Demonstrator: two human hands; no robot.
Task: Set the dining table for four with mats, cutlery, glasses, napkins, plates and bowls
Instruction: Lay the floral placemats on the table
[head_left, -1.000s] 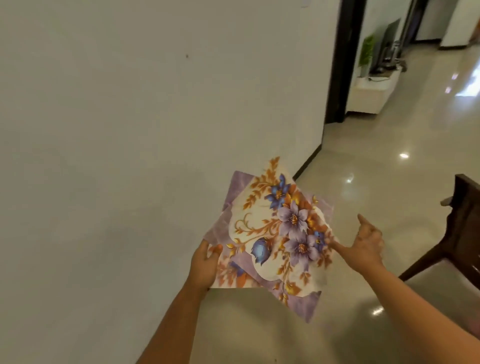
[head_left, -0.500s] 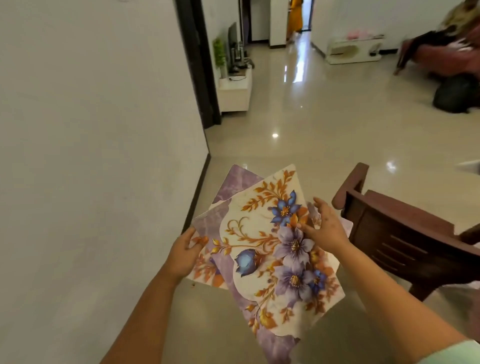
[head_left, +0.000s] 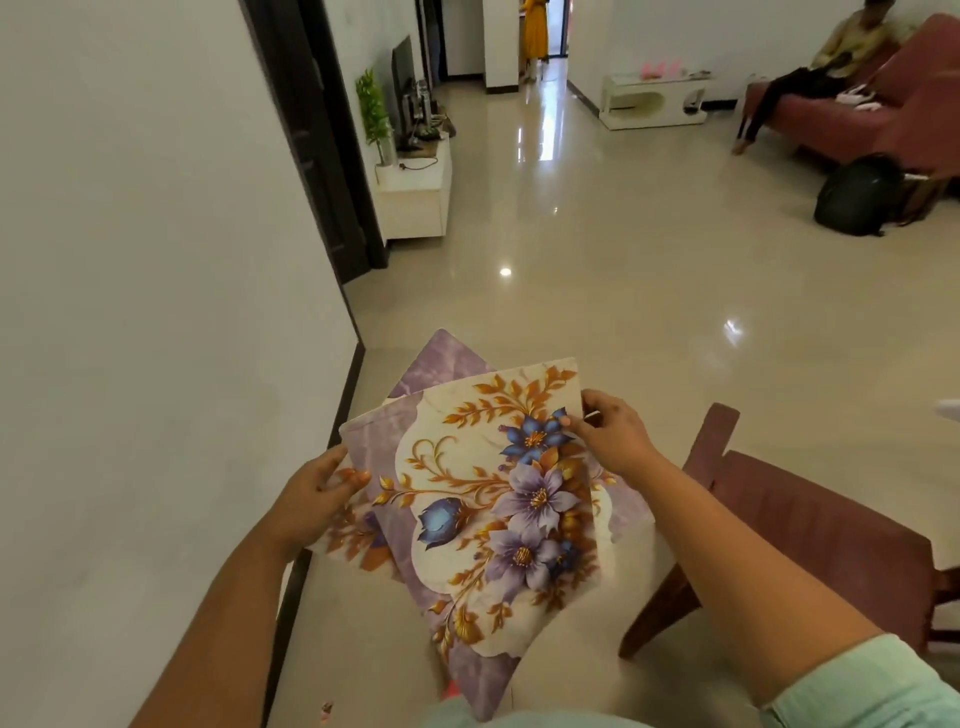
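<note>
While standing on the glossy cream floor (head_left: 597, 291), holding fanned floral mats (head_left: 488, 499) just left of the wooden chair (head_left: 810, 535).
Left hand (head_left: 311, 499) gripping the mats' left edge, thumb on top; right hand (head_left: 613, 436) pinching the top mat's far corner. Beyond the chair, showing a white wall (head_left: 130, 260), a TV cabinet (head_left: 415, 192) and a red sofa (head_left: 857, 119).

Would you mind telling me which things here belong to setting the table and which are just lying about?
For the job:
- floral mats, a fanned stack
- left hand, gripping the stack's left edge
- right hand, pinching the top mat's far right edge

Lying about:
- wooden chair
- black backpack
- red sofa
- white cabinet with plant
</note>
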